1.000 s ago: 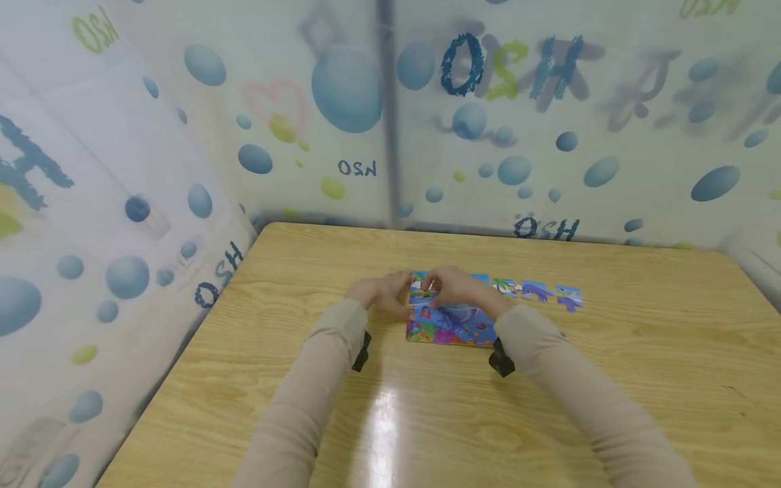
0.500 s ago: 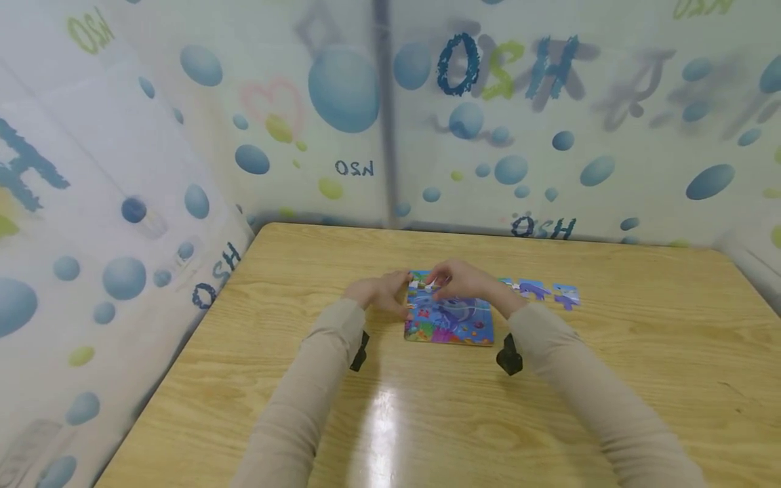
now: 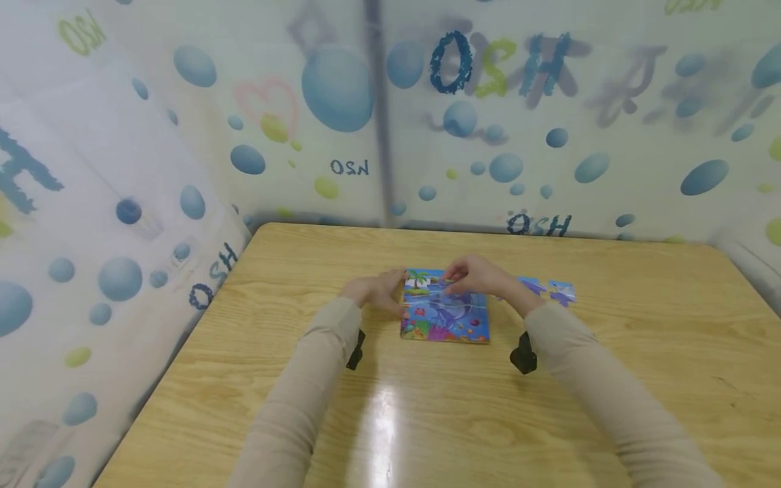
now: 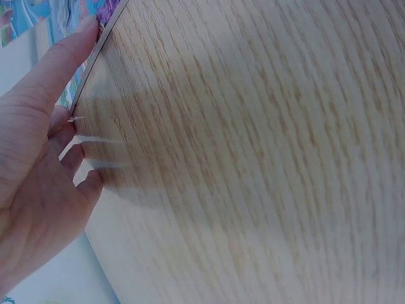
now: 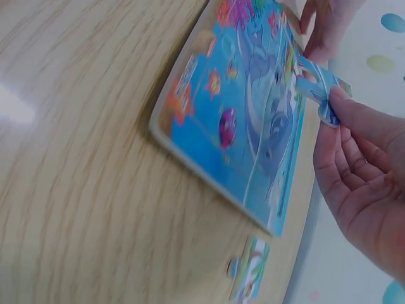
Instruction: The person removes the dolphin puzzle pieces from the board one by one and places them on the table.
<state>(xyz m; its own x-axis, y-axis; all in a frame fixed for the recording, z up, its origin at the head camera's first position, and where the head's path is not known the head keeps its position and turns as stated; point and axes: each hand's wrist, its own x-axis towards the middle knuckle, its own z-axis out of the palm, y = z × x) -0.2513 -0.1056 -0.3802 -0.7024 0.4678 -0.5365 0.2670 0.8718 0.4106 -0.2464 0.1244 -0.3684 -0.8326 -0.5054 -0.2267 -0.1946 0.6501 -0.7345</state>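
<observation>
A jigsaw puzzle board with a printed sea scene lies flat on the table. My left hand rests along its left side; in the left wrist view, the straight thumb lies at the board's rim, the other fingers bent beside it. Over the board's upper part is my right hand. Its thumb and forefinger pinch a blue puzzle piece, held tilted above the board in the right wrist view. A palm-tree picture shows at the board's top left corner.
Loose puzzle pieces lie right of the board, among them a purple and blue one. Another loose piece lies near the board's corner in the right wrist view. The wooden table meets a bubble-printed wall covering behind.
My right hand has shifted right along the board's upper part, uncovering the palm-tree corner. The left hand stays at the left side. The whole head view has drifted slightly.
</observation>
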